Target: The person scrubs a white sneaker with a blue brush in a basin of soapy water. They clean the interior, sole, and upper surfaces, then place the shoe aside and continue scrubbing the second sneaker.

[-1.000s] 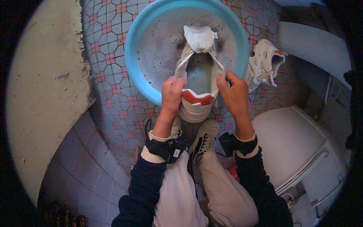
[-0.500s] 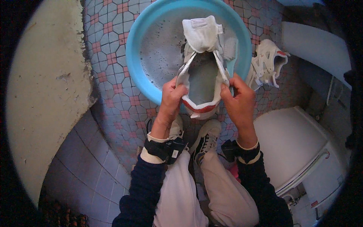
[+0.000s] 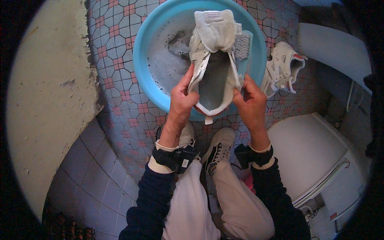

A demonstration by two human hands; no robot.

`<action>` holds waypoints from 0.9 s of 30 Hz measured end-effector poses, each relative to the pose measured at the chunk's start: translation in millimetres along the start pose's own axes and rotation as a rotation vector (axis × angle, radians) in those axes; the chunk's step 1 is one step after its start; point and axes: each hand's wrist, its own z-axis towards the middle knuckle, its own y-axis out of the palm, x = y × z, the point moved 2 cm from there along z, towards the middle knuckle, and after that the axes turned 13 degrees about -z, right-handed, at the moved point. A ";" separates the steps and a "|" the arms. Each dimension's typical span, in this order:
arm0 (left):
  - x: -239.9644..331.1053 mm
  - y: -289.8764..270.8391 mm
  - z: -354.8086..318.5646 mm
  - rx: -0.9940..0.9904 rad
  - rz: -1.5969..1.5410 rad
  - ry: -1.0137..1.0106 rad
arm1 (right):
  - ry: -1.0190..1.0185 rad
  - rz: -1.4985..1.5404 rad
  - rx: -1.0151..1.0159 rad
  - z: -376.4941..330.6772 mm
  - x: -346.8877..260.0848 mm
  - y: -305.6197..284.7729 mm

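Observation:
I hold a wet white sneaker [image 3: 214, 60] over a light blue basin [image 3: 146, 72] of soapy water, its opening facing me and its tongue pulled up. My left hand [image 3: 181, 105] grips the shoe's left collar edge. My right hand [image 3: 251, 105] grips the right edge and spreads the opening. A scrub brush [image 3: 243, 45] with pale bristles leans in the basin just behind the shoe's right side.
A second white sneaker [image 3: 282, 69] lies on the patterned tile floor [image 3: 116, 52] right of the basin. A white toilet lid [image 3: 310, 158] sits at lower right. A rough plaster wall [image 3: 44, 104] rises on the left. My own shod feet [image 3: 218, 148] stand below the basin.
I have lifted the sneaker higher over the basin and pulled its opening wider. The view has drawn closer to the shoe and both hands.

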 end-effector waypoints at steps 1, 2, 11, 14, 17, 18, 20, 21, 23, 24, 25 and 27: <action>0.0 1.2 0.0 -0.018 0.009 -0.005 | -0.005 -0.020 -0.020 -0.6 0.8 0.6; 0.0 2.3 -0.2 -0.033 0.020 -0.014 | 0.000 -0.027 -0.022 -1.6 0.3 0.0; -0.7 5.9 -1.8 -0.026 0.136 -0.066 | -0.043 -0.038 0.011 -1.9 5.9 4.8; -1.8 8.2 2.2 -0.029 0.118 -0.049 | 0.008 -0.022 -0.034 2.8 16.6 9.2; -5.5 10.1 10.8 -0.029 0.158 -0.035 | 0.009 -0.015 -0.046 7.8 26.8 11.2; -6.9 10.9 12.2 -0.049 0.163 0.001 | 0.050 -0.009 -0.060 9.2 29.9 11.3; -10.4 11.4 16.1 -0.032 0.229 0.076 | 0.073 0.012 -0.058 11.1 33.4 10.2; -12.7 11.1 17.5 -0.009 0.251 0.084 | 0.058 0.026 -0.041 11.8 33.3 8.7; -15.3 11.3 18.1 -0.006 0.324 0.157 | 0.000 -0.006 -0.034 13.0 29.6 6.1; -16.6 10.7 18.1 0.015 0.356 0.155 | -0.043 -0.051 -0.045 13.6 26.3 5.2; -17.1 10.9 18.5 0.008 0.351 0.168 | -0.066 -0.073 -0.043 14.5 22.3 3.8; -16.5 10.6 20.8 0.006 0.341 0.174 | -0.137 -0.196 0.001 17.5 12.7 0.8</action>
